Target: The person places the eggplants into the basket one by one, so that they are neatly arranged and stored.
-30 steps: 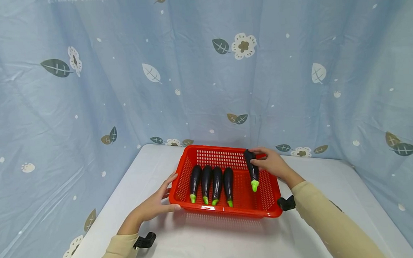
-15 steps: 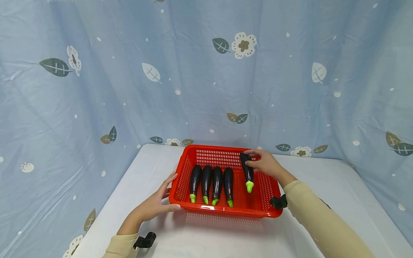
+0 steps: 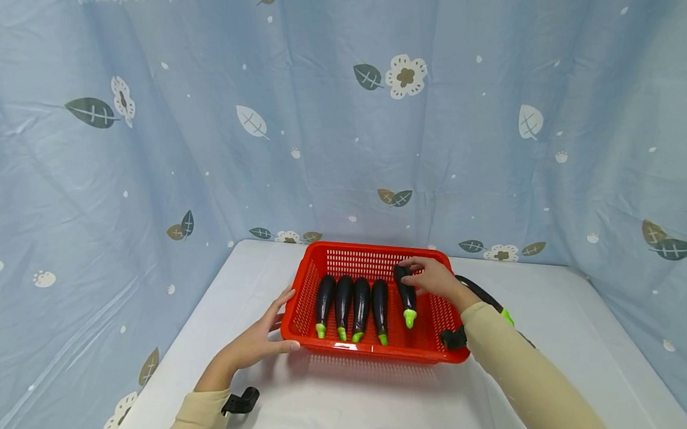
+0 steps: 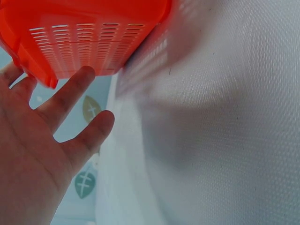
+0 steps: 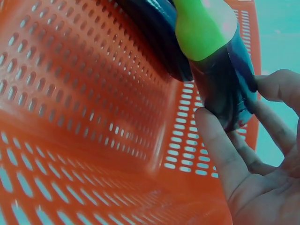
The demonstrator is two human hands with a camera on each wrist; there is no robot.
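Observation:
A dark purple eggplant (image 3: 406, 296) with a bright green stem end is pinched near its far end by my right hand (image 3: 436, 281), inside the right part of the red basket (image 3: 378, 348). In the right wrist view, thumb and fingers lie around the eggplant (image 5: 222, 89), its green end toward the camera. Several more eggplants lie side by side in the basket's left half, the nearest being an eggplant (image 3: 380, 309) just left of the held one. My left hand (image 3: 254, 343) rests at the basket's left side with fingers spread; in the left wrist view the fingers are straight beside the basket wall (image 4: 89, 42).
Right of the basket, another eggplant (image 3: 479, 290) lies on the white table (image 3: 352, 406), partly hidden behind my right forearm. A blue patterned curtain (image 3: 340, 144) stands behind the table and along both sides. Dark cameras (image 3: 242, 400) are strapped at both wrists.
My right hand has moved left and lower into the basket with the eggplant, bringing it near the row. The eggplant outside the basket has come into sight. The left hand stays still.

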